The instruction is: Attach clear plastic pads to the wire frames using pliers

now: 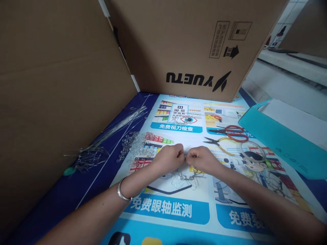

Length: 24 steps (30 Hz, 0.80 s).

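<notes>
My left hand [170, 157] and my right hand [203, 159] are both closed, knuckle to knuckle, over the middle of the printed mat. Just below them hangs or lies a small piece of beaded wirework [187, 177], with clear beads and thin loops of wire. It seems to run up to my fingers, though the pinch itself is hidden. Left of my left hand, loose clear beads [140, 146] lie in a spread heap. Beyond my right hand are yellow-handled pliers [218, 144] and red-handled scissors [232, 132].
Cardboard panels [194, 44] stand along the back and left. A bundle of thin wires [120, 124] lies at the left. On the right are a ring-shaped coil [252, 151] and an open teal box [286, 136]. Another small beaded piece [178, 119] rests farther back.
</notes>
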Each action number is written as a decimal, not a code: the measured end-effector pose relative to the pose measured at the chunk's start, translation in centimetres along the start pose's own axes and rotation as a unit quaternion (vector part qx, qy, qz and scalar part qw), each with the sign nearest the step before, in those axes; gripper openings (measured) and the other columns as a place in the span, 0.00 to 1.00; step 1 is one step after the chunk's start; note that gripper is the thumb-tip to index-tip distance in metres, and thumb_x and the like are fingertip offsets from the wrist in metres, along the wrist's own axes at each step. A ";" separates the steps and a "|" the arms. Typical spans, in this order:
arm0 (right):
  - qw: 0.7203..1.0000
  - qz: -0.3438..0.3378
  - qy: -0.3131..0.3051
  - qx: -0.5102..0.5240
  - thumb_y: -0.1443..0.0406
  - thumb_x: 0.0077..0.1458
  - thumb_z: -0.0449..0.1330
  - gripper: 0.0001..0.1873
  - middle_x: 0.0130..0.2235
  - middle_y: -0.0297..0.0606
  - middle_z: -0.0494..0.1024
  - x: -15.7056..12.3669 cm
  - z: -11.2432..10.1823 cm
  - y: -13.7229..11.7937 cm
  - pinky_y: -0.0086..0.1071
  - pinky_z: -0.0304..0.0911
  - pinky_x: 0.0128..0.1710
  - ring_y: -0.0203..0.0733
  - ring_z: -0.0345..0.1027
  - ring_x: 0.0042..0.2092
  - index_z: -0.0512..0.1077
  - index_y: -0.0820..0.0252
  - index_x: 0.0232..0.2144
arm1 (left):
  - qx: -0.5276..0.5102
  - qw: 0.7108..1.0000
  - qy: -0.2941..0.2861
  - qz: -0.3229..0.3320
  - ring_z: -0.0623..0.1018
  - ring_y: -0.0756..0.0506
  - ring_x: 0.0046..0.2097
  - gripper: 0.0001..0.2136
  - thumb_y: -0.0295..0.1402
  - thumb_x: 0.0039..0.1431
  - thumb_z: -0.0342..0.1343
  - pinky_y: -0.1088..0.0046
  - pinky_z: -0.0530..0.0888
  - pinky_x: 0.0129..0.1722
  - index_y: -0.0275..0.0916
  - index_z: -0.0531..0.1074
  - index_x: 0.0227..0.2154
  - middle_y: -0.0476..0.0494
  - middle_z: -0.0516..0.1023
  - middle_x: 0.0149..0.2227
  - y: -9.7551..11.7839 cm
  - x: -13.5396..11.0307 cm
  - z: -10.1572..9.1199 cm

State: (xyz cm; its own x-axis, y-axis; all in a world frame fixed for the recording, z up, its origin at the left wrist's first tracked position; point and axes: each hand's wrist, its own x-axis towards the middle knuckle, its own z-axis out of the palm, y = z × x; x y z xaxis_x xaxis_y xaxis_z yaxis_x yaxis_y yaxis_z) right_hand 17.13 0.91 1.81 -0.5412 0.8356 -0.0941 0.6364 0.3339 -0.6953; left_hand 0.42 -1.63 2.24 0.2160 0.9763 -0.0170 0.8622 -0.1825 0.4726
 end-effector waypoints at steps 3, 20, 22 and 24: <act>0.998 0.032 -0.037 0.035 0.66 0.42 0.54 0.07 0.18 0.29 0.68 0.6 -0.3 -0.1 0.25 0.51 0.21 0.33 0.59 0.22 0.69 0.60 0.17 | -0.004 1.000 0.001 0.002 0.68 0.49 0.25 0.05 0.30 0.50 0.46 0.76 0.54 0.23 0.39 0.66 0.24 0.49 0.70 0.22 -0.1 0.1 0.1; 0.994 0.015 -0.108 0.011 0.64 0.44 0.52 0.10 0.18 0.29 0.64 0.7 -1.3 -0.3 0.25 0.49 0.21 0.31 0.55 0.22 0.69 0.62 0.18 | -0.006 1.000 0.001 0.000 0.67 0.50 0.24 0.05 0.29 0.50 0.45 0.77 0.53 0.23 0.39 0.65 0.24 0.50 0.70 0.21 -0.1 0.0 -0.1; 0.993 0.010 -0.120 -0.004 0.64 0.44 0.51 0.10 0.17 0.29 0.61 0.7 -1.2 -0.6 0.25 0.47 0.20 0.30 0.52 0.21 0.67 0.62 0.17 | -0.005 1.000 -0.004 -0.005 0.67 0.50 0.24 0.05 0.29 0.50 0.45 0.77 0.54 0.23 0.38 0.66 0.24 0.49 0.70 0.22 0.1 0.0 -0.2; 0.992 0.001 -0.125 -0.022 0.64 0.44 0.51 0.11 0.16 0.28 0.58 0.6 -1.1 -1.0 0.25 0.45 0.20 0.29 0.50 0.21 0.64 0.62 0.15 | -0.005 1.000 -0.011 -0.009 0.67 0.50 0.25 0.05 0.29 0.50 0.45 0.77 0.54 0.23 0.38 0.66 0.24 0.49 0.71 0.22 0.1 0.0 -0.2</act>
State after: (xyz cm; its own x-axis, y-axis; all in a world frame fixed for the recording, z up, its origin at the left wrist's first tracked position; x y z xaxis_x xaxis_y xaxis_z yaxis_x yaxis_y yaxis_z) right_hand 16.83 1.54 3.27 -0.6552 0.7042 -0.2735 0.6587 0.3553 -0.6632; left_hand 0.45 -1.65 2.48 0.2099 0.9767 -0.0453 0.8613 -0.1628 0.4813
